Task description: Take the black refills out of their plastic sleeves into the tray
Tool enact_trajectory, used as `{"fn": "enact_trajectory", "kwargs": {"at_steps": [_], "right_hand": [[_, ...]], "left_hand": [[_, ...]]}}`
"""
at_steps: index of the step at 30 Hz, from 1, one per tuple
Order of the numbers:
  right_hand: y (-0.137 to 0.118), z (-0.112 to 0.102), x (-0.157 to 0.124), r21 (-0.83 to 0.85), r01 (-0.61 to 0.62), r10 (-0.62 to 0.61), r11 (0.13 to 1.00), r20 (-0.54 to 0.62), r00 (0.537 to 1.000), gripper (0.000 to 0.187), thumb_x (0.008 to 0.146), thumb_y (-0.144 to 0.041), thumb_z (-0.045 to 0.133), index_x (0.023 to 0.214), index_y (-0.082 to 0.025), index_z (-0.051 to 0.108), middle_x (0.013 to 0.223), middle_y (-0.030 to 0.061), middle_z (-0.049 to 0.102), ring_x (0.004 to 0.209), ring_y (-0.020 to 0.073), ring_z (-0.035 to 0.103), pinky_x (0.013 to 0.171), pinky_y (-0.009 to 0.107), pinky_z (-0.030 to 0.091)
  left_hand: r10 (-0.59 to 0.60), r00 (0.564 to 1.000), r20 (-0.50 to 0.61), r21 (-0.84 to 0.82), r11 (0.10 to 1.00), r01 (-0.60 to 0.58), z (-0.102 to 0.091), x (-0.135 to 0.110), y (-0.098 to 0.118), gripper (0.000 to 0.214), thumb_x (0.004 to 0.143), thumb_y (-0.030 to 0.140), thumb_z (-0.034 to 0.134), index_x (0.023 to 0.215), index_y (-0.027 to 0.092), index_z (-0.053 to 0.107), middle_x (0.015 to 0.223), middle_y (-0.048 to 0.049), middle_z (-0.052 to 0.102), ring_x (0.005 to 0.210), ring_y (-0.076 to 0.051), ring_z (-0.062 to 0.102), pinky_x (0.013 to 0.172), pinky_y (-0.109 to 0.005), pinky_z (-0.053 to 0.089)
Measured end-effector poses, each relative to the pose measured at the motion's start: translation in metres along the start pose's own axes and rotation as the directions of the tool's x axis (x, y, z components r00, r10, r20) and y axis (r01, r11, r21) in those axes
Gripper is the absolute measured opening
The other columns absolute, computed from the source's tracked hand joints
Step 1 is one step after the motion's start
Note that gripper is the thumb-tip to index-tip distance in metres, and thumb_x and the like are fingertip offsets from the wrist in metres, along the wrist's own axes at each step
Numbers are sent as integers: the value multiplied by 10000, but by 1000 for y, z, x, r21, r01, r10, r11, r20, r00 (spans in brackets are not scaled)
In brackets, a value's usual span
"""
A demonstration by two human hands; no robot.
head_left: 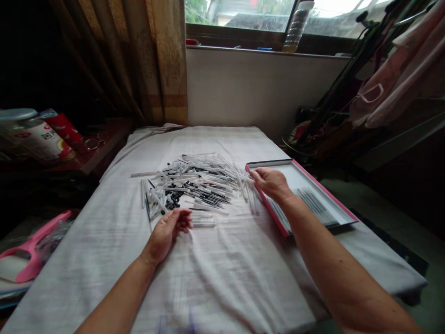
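A heap of pen parts lies in the middle of the white cloth: clear barrels [203, 224], dark thin refills [212, 197] and small black caps [173, 198]. At the heap's near edge is my left hand [167, 234], its fingers loosely curled but apart, beside a few clear barrels; nothing shows in it. My right hand [273, 183] hangs over the left rim of a shallow pink-edged box [325, 189]. Its thumb and fingertips are pinched together next to barrel ends; what they hold is too small to make out. Inside the box, a row of thin pens [316, 204] lies side by side.
A white cloth [239, 269] covers the table. To the left are a lidded jar [34, 137] on a dark shelf and a pink-handled object [33, 253]. A plastic bottle [298, 28] stands on the windowsill. Pink fabric [392, 83] hangs at the right.
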State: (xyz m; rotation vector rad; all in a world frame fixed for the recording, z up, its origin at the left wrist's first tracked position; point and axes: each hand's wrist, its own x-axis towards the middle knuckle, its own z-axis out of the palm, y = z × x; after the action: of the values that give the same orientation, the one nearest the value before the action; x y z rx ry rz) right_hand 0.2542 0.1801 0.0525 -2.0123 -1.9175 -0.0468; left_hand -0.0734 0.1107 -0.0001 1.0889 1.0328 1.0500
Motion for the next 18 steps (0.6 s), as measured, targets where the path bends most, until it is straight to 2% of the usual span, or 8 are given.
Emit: {"fn": "enact_trajectory", "kwargs": {"at_steps": [1,3,5,9,13,15,18], "right_hand": [[-12,10,-1,82,27,-29,996,13,1000,329,935,-379,442,923,-244,742,851,47,753,777,194,665,648,269,431],[-31,30,-4,206,76,-72,975,-29,997,276,921,-314,478,1014,-248,729,937,42,749,818,183,661,702,271,457],[-42,46,-8,258,106,-99,960,-40,994,261,899,-261,512,1051,-235,723,995,52,733,855,184,653,756,288,474],[-50,63,-17,203,82,-84,976,1,996,265,917,-256,502,1045,-216,731,1031,82,709,885,206,642,777,311,478],[-52,67,-26,66,91,-92,994,27,995,264,926,-322,516,1063,-222,718,1060,84,695,889,228,641,706,309,473],[-52,70,-29,49,102,-103,994,14,995,250,924,-323,522,1047,-219,714,1048,85,695,886,230,643,701,311,475],[-51,76,-33,115,104,-96,988,-67,993,230,925,-303,517,1005,-200,707,996,86,702,815,215,653,717,317,488]], "left_hand": [[-50,999,20,-150,987,52,-3,1,3,549,867,643,490,1033,158,688,1015,-123,731,848,-204,707,730,-309,574],[-121,990,76,-378,915,141,-8,2,10,622,913,660,359,1164,178,660,1312,-142,624,1123,-239,643,934,-383,533],[-155,983,98,-509,841,183,-11,3,15,681,916,686,288,1200,184,651,1436,-127,524,1253,-255,559,1025,-424,477],[-196,976,90,-618,758,209,-13,4,19,753,896,727,245,1193,174,661,1474,-131,480,1330,-290,480,1058,-505,434],[-245,965,92,-675,697,241,-14,6,17,756,888,735,260,1176,174,676,1494,-114,457,1353,-297,451,1068,-515,421],[-257,963,85,-692,679,243,-15,6,15,738,882,736,291,1185,183,676,1492,-109,461,1362,-301,439,1077,-522,410],[-260,960,101,-713,655,253,-18,4,10,696,888,717,325,1222,208,661,1484,-98,474,1376,-296,421,1098,-513,388]]}}
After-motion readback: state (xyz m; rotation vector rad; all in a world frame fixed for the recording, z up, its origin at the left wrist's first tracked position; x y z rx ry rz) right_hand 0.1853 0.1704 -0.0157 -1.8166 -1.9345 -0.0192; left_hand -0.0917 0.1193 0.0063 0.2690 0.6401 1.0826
